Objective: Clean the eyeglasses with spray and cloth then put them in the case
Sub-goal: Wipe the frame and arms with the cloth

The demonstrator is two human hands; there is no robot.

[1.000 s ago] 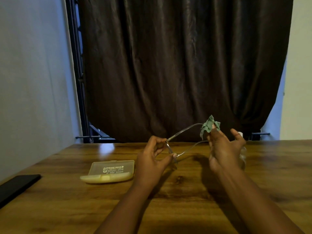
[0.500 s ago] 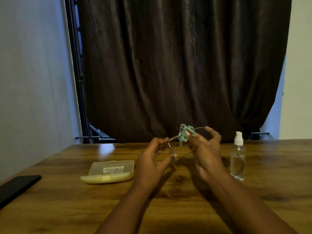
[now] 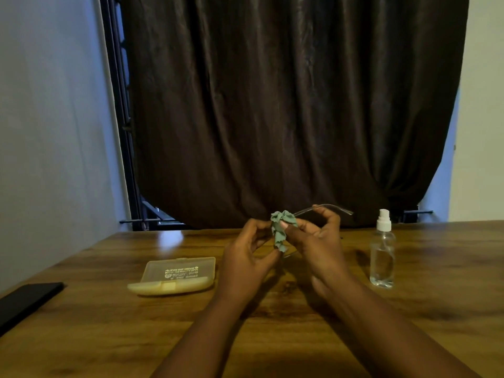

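1. A flat black slab [image 3: 26,301] lies at the far left edge of the wooden bench [image 3: 450,309], partly cut off by the frame.
2. To its right, a pale yellow glasses case [image 3: 174,276] rests closed on the bench, printed lid facing up, just left of the left hand.
3. The left hand [image 3: 245,257] is raised above the bench, its fingers and thumb curled round the front of the eyeglasses [image 3: 324,208]; most of the frame is hidden between the hands.
4. A crumpled green cloth [image 3: 281,230] sits between the two hands, bunched against the glasses.
5. The right hand [image 3: 317,241] pinches the cloth with thumb and fingertips, wrapped around part of the frame. One clear temple arm sticks out to the right above this hand.
6. Further right, a clear spray bottle [image 3: 382,255] with a white nozzle stands upright on the bench, apart from the hands.
7. A dark curtain [image 3: 286,105] hangs behind the bench.
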